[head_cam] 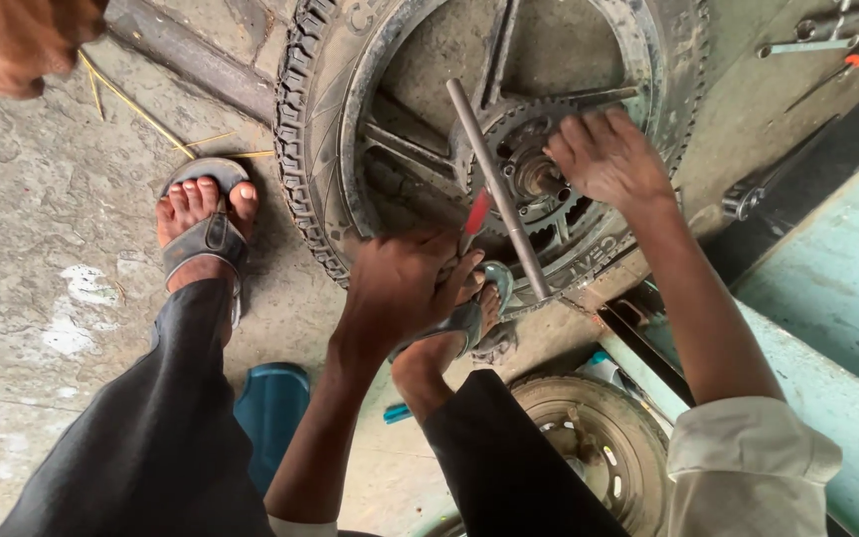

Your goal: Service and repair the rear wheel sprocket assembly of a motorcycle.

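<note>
Two hands on one motorcycle wheel [350, 159], which lies flat on the concrete floor [42, 249], pinned by two sandalled feet. The left foot [203, 224] sits beside the tyre; the right foot [454, 333] presses its near edge. The left hand [400, 288] is closed around a red-handled tool [476, 214], its working tip hidden behind the long grey steel bar [499, 189] that slants across the sprocket [534, 174]. The right hand [603, 154] rests fingers-down on the hub; whether that grip pinches a nut or merely steadies, I cannot tell.

To do this well, I'd judge: keep weight on the tyre so the wheel can't spin, seat the tool squarely before levering, and keep fingers off the sprocket teeth.

A second wheel [589, 447] below is half covered by the knee, and the spanners [817, 30] top right are cut off at the frame edge.
</note>
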